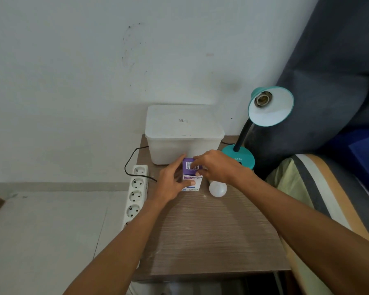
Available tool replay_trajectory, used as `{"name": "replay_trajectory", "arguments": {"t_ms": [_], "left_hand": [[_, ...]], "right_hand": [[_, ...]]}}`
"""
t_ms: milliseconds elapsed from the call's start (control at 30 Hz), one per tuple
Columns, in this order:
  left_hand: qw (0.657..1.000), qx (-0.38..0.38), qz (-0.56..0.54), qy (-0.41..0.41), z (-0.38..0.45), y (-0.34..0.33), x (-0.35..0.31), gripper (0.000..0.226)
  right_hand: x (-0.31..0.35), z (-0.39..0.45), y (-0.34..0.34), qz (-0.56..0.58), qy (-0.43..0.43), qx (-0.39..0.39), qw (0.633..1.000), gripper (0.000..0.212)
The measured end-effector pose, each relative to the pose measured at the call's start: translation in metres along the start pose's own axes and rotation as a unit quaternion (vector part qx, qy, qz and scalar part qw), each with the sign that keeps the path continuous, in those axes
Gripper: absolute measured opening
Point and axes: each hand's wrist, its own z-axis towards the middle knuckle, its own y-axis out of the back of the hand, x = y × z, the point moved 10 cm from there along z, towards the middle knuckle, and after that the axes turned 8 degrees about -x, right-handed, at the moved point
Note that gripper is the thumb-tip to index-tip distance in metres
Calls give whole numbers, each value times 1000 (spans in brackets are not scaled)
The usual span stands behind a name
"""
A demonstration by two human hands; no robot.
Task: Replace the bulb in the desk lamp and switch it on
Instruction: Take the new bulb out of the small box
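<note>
A purple and white bulb box (191, 174) stands upright on the wooden table (205, 231). My left hand (172, 183) grips its left side. My right hand (217, 167) has fingertips on the box's top flap. A loose white bulb (217, 189) lies on the table just right of the box, below my right hand. The teal desk lamp (270, 106) stands at the back right, its shade tilted toward me. Its socket (262, 99) holds no bulb.
A white lidded plastic container (183, 133) sits at the back of the table. A white power strip (135, 194) lies along the table's left edge with a black cord (129, 160) plugged in. A dark sofa and striped cushion (307, 179) border the right side.
</note>
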Motion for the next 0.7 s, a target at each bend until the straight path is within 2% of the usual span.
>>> {"name": "replay_trajectory", "arguments": {"t_ms": [167,367,467,600,700], "left_hand": [[1000,2,-2,0,2,-2,3,96],[1000,-7,14,-10,4,0,6,96],[1000,-7,3,-12,4,1,6,101],[999,-23,34,-33,2,4,4,112],[997,-29,46,-53,1,5,2,107]], "right_hand": [[8,-10,2,-19,40,-42,998,37],[5,-15,5,6,33,-99,995,35],[-9,-13,14,81,-38,-141,986,28],[-36,-11,21,224,-175,-211,935,21],[-51,-10,24,236,-248,-252,905,18]]}}
